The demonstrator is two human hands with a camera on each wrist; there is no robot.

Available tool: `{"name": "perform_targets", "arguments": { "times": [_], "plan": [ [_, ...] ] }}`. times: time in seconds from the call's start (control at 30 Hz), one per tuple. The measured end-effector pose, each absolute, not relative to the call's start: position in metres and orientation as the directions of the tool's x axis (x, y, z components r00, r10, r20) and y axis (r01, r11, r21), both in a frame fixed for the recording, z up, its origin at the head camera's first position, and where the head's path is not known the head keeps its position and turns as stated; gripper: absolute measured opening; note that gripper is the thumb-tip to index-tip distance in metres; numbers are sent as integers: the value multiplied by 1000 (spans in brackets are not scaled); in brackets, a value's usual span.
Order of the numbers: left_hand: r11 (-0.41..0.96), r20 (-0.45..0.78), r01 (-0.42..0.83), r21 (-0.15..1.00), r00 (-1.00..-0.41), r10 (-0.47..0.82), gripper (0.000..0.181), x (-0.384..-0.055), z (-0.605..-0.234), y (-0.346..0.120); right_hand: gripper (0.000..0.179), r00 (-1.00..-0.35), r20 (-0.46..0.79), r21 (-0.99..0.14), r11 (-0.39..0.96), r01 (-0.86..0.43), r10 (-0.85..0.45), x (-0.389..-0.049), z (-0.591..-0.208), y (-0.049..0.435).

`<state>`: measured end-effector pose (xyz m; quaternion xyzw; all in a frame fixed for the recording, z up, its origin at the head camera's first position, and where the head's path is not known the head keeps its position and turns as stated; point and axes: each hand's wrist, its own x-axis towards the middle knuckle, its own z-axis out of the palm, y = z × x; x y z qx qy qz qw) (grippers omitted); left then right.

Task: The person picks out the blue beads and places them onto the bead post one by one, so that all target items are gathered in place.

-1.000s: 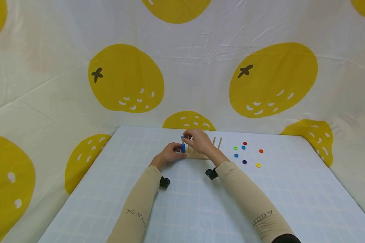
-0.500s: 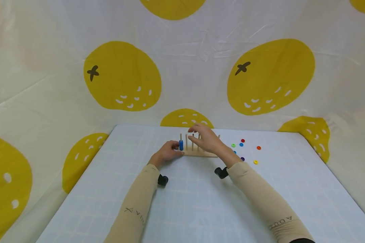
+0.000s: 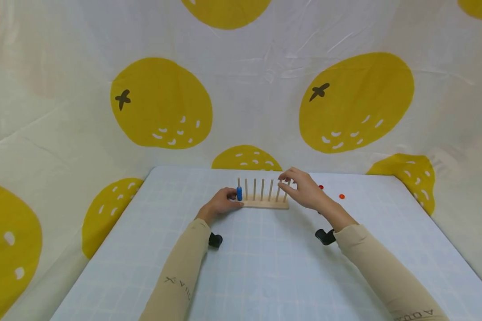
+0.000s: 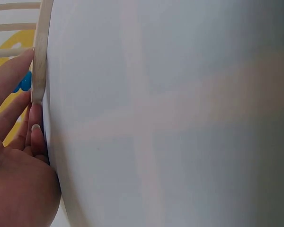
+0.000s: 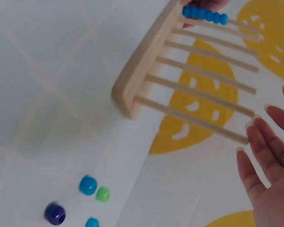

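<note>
A wooden peg rack [image 3: 265, 205] stands on the table with several upright pegs. Its leftmost peg carries a stack of blue beads [image 3: 239, 193], seen also as blue beads [image 5: 206, 15] in the right wrist view; the other pegs are bare. My left hand [image 3: 221, 201] grips the rack's left end, thumb on the front of the base and fingers around the end, as the left wrist view shows. My right hand [image 3: 304, 188] is in the air by the rightmost pegs, fingers loosely spread and holding nothing. In the right wrist view its fingertips are near the peg tops.
Loose beads lie right of the rack: a red bead [image 3: 321, 187], an orange bead [image 3: 342, 196], a green bead [image 5: 103, 194], a purple bead [image 5: 55, 213] and a blue bead [image 5: 88, 185]. The right hand hides some in the head view. Behind the table [image 3: 241, 276] hangs a patterned curtain [image 3: 257, 89].
My right hand, at the top of the leftmost peg a second ago, has come away and travelled right across the rack. The left hand has stayed on the rack's end.
</note>
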<state>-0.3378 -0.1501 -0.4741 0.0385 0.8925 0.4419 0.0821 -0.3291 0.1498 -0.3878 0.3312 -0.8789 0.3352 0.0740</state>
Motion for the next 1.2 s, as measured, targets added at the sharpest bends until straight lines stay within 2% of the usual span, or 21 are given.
{"name": "perform_targets", "arguments": {
  "times": [0.23,0.53,0.77,1.2],
  "plan": [
    [588,-110,-2,809,-983,148,53,-334,-474,-147,22,-776,374,-564,540,-625,-508,-331,-396,176],
    [592,-120,-20,806,-984,130,53,-337,-478,-148,25,-844,311,-554,638,-535,-438,-337,-409,211],
    [595,-118,-17,804,-984,131,54,-336,-478,-149,35,-923,181,-554,740,-381,-340,-348,-426,241],
    [620,-116,-7,785,-984,136,57,-334,-474,-149,38,-981,-9,-584,797,-153,-195,-370,-451,268]
  ]
}}
